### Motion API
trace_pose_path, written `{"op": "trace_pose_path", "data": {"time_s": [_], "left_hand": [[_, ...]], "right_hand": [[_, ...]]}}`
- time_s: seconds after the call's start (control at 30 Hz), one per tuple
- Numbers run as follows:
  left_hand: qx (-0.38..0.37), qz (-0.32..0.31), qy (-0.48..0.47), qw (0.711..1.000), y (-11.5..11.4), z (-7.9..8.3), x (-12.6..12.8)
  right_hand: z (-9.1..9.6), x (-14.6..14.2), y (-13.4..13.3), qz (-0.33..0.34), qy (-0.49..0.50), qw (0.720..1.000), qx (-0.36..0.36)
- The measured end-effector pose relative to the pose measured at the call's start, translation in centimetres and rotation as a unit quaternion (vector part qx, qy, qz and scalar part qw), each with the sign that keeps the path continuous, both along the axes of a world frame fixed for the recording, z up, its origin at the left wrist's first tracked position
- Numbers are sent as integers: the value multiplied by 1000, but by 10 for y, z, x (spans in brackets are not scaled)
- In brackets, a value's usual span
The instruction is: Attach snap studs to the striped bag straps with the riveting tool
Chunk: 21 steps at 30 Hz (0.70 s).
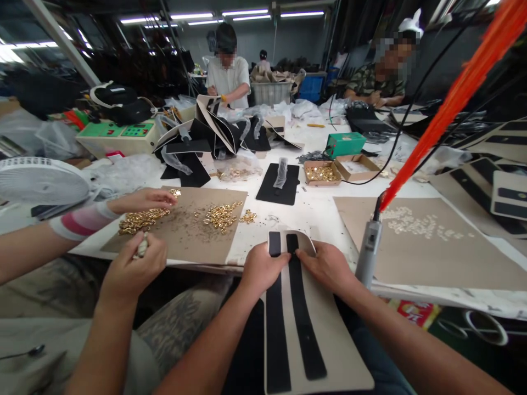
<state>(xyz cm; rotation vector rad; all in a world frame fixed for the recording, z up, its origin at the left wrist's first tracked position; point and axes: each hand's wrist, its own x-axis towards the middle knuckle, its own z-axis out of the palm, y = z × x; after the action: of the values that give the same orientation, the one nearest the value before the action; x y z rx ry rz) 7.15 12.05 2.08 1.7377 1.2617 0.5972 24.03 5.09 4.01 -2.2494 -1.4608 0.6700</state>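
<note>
At the near edge of the white table (317,211), a beige panel with two black strips (307,329) runs from the tabletop down over the person's lap. The left hand (262,269) presses on its upper left part, fingers curled over the left strip, while the right hand (327,266) holds the upper right part, fingertips bent onto the right strip; both grip the panel. Just right of the right hand stands a grey tool handle (368,249) with an orange cable (448,104) rising from it. To the left, a co-worker's hands (135,266) work beside gold metal fittings (222,215) scattered on a brown cardboard sheet (206,241). Farther back lie a black panel (279,184) and a box of gold fittings (321,173).
</note>
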Motion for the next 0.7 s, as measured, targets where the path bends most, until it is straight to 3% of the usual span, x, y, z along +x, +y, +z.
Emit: {"op": "trace_pose_path", "data": {"time_s": [0.7], "left_hand": [[-54, -34, -19, 998, 22, -13, 5]], "right_hand": [[-5, 1, 29, 36, -66, 995, -61]]}}
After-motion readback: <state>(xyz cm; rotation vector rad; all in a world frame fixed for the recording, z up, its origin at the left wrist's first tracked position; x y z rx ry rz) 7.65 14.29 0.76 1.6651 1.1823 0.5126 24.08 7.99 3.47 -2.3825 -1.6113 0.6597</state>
